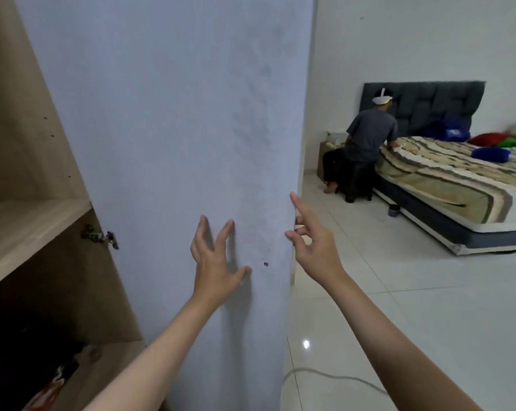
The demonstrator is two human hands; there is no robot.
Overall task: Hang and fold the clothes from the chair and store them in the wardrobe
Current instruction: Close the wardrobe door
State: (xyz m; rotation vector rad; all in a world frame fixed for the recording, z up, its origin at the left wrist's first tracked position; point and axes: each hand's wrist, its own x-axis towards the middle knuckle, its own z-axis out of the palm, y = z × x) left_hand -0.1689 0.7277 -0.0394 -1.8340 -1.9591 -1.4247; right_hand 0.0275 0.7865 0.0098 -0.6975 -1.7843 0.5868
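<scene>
The wardrobe door (167, 143) stands swung open, its pale inner face turned towards us and hinged (100, 236) to the wooden wardrobe (28, 161) on the left. The left hand (213, 256) lies against that inner face near the door's free edge, fingers spread and straight, thumb out beside a small dark screw hole (265, 264). The right hand (313, 247) is at the free edge itself: forefinger pointing up along it, the other fingers loosely bent, gripping nothing that I can see. A wooden shelf (34, 229) crosses the wardrobe. Below it, in the dark bottom compartment, sit dim clothes (43, 384) I cannot make out. Across the tiled floor (428, 307), another person (366, 143) sits on a stool beside a bed (458, 188).
</scene>
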